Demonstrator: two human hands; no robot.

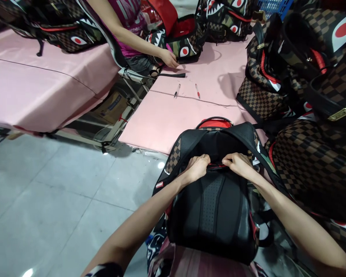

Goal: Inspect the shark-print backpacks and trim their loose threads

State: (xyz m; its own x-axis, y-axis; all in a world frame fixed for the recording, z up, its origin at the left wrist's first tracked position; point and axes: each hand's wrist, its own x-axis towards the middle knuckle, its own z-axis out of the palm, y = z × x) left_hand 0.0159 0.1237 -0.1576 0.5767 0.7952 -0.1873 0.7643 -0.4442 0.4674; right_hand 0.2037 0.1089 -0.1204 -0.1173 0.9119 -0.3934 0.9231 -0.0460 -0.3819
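Observation:
A black backpack (pixel 210 207) with brown checkered sides lies on my lap, its padded back panel facing up. Near its upper part, my left hand (pixel 199 166) is closed on the left end of a red-edged opening (pixel 217 166). My right hand (pixel 237 163) pinches the same edge a short way to the right. A black strap arches over the bag beyond both hands. Red lining shows at the far end of the bag, beside the pink table.
A pink-covered table (pixel 167 115) holds two pens (pixel 177 90) and a black strip (pixel 173 75). Checkered backpacks (pixel 314 161) crowd the right side. Across the table, a person's hand (pixel 169 58) touches an open backpack (pixel 181 42). Another pink table (pixel 46 84) stands left.

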